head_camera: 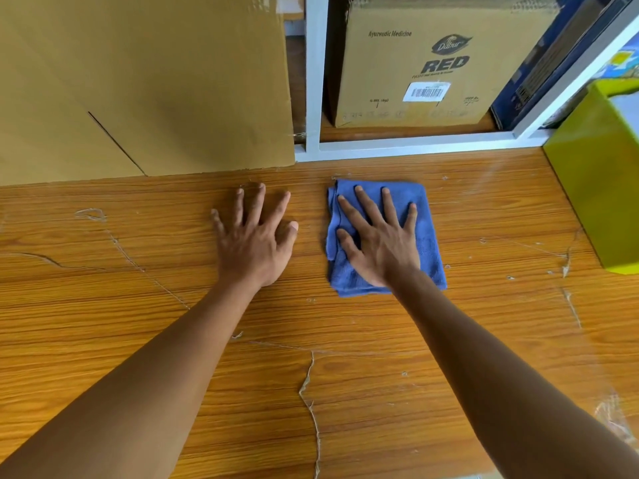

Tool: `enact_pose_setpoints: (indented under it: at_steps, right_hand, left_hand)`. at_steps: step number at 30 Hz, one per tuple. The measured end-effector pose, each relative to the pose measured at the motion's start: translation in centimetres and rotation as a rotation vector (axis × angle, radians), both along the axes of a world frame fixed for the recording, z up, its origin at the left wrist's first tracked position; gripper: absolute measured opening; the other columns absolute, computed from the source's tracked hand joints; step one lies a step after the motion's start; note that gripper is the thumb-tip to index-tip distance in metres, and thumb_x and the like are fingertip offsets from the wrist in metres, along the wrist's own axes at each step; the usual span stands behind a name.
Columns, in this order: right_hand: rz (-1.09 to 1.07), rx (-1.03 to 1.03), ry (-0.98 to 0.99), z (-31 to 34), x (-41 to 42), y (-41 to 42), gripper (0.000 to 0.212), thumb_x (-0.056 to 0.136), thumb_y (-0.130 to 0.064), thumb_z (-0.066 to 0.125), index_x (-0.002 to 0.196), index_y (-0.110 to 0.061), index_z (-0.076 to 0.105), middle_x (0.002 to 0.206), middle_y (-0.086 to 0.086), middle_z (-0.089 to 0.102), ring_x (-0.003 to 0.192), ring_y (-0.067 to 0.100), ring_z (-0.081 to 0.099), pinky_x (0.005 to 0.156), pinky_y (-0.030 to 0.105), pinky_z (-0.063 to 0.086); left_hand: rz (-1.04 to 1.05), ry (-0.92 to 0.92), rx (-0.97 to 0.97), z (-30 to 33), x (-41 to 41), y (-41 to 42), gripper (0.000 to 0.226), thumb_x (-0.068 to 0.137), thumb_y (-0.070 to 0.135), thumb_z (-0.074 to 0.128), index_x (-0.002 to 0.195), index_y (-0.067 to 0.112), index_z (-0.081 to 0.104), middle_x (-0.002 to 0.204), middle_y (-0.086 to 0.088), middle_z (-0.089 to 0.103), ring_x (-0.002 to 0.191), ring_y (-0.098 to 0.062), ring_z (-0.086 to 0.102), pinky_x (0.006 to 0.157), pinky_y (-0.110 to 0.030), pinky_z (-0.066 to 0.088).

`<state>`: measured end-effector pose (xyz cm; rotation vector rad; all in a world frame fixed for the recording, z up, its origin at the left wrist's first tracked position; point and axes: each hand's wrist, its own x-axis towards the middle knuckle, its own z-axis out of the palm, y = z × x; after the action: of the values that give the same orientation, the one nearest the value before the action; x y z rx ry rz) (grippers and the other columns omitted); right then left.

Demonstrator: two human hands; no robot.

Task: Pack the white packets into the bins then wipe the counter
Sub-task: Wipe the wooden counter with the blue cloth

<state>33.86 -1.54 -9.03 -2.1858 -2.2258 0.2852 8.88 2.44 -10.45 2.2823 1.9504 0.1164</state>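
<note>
wood-grain laminate covers the counter (380, 357), its film scratched and peeling in thin curling lines, one long tear running toward the near edge between the two forearms. the right hand (380, 240) lies flat on a folded blue microfibre cloth (428, 219), fingers straight and spread, palm pressing it onto the counter; nothing is curled round the cloth. the cloth shows past the fingertips, past the little finger side and a little past the thumb side, its near edge just beside the wrist. the left hand (257, 240) rests flat on bare laminate just to the left of the cloth, fingers spread and relaxed, holding nothing; a narrow strip of counter separates its thumb from the cloth's left fold.

beyond the left hand's fingertips stands a large plain cardboard carton (145, 84), its bottom edge near them. beyond the right hand's fingertips a strip of open counter runs to the white shelf frame (415, 144), behind which sits a brown carton printed "dabur red" (415, 63) with a dark blue box (539, 77) beside it. well to the right of the right hand stands a lime-green bin (601, 188), its wall rising from the counter, with open laminate between it and the cloth. wide bare counter stretches to the left of the left hand and back toward the person on both sides of the arms. no white packets are visible on the counter.
</note>
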Motion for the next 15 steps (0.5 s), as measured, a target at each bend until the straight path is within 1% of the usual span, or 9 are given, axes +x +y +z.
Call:
enact_pose_setpoints:
  at_steps: [4, 6, 12, 15]
  right_hand:
    - [0.03, 0.005, -0.01, 0.1, 2.2, 6.2, 0.067, 0.101, -0.073, 0.007, 0.164, -0.052, -0.003, 0.176, -0.016, -0.004, 0.163, 0.026, -0.01, 0.122, 0.073, -0.006]
    - [0.031, -0.007, -0.031, -0.1, 2.5, 7.1, 0.067, 0.101, -0.073, 0.006, 0.164, -0.052, -0.005, 0.176, -0.016, -0.005, 0.163, 0.026, -0.01, 0.122, 0.073, -0.006]
    - [0.0, 0.015, -0.024, -0.2, 1.8, -0.9, 0.068, 0.102, -0.073, 0.009, 0.165, -0.05, -0.005, 0.175, -0.018, -0.008, 0.163, 0.026, -0.012, 0.124, 0.07, -0.006]
    - [-0.005, 0.01, -0.024, -0.2, 2.0, -0.4, 0.069, 0.102, -0.074, 0.009, 0.164, -0.051, -0.005, 0.175, -0.018, -0.008, 0.163, 0.026, -0.011, 0.124, 0.07, -0.006]
  left_hand:
    - [0.006, -0.006, 0.009, 0.0, 0.1, 0.0, 0.063, 0.102, 0.076, -0.001, 0.162, 0.058, -0.003, 0.177, 0.01, -0.008, 0.163, -0.027, -0.011, 0.125, -0.071, -0.002]
    - [0.01, 0.003, 0.008, 0.1, 0.2, 0.0, 0.062, 0.103, 0.075, -0.001, 0.162, 0.058, -0.003, 0.177, 0.009, -0.008, 0.163, -0.027, -0.011, 0.125, -0.071, -0.002]
    - [-0.005, -0.003, -0.027, 0.6, 0.1, -0.1, 0.064, 0.102, 0.077, 0.003, 0.162, 0.058, -0.005, 0.177, 0.007, -0.009, 0.163, -0.028, -0.013, 0.125, -0.07, -0.005]
    - [-0.003, -0.006, -0.026, 0.4, 0.1, -0.1, 0.064, 0.102, 0.077, 0.003, 0.162, 0.058, -0.005, 0.177, 0.007, -0.009, 0.163, -0.029, -0.012, 0.125, -0.071, -0.005]
